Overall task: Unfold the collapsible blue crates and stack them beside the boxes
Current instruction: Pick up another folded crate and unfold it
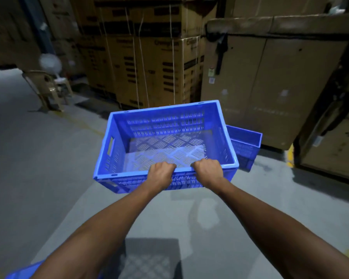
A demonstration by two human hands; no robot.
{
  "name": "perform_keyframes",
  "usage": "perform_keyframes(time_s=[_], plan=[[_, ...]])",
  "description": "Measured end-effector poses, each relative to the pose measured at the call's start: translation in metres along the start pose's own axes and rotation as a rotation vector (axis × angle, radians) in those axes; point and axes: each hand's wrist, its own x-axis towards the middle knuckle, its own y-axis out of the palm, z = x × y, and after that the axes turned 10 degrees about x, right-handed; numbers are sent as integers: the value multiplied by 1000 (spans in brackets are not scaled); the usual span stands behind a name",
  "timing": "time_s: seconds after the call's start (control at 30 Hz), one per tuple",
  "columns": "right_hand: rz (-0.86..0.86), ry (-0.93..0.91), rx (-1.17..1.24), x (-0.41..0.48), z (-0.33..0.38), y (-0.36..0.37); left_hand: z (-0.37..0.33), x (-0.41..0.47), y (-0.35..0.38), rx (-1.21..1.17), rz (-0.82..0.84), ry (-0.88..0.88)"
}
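An unfolded blue crate (117, 146) hangs in the air in front of me, open side up and empty, with slotted walls and a perforated floor. My left hand (160, 175) and my right hand (209, 172) both grip its near long rim, fingers curled over the edge. Behind it to the right a second blue crate (245, 147) stands on the floor, close to the large cardboard boxes (270, 87). A bit of another blue crate (22, 271) shows at the bottom left, under my left arm.
Tall stacks of strapped cardboard boxes (149, 63) fill the background. Stacked plastic chairs (48, 88) and a white fan (49, 62) stand at the left. The grey concrete floor (38, 168) stretches left and toward me; a yellow mark (290, 156) sits by the right boxes.
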Motion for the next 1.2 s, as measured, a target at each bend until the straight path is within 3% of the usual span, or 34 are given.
perform_keyframes(time_s=[0.23, 0.5, 0.8, 1.2], plan=[[-47, 106, -20, 121, -42, 13, 41, 148, 17, 11, -83, 178], [25, 226, 36, 245, -87, 34, 76, 313, 39, -88, 82, 473], [55, 281, 35, 335, -199, 67, 27, 460, 71, -72, 63, 585], [-73, 297, 77, 442, -425, 82, -99, 677, 54, 15, 29, 583]])
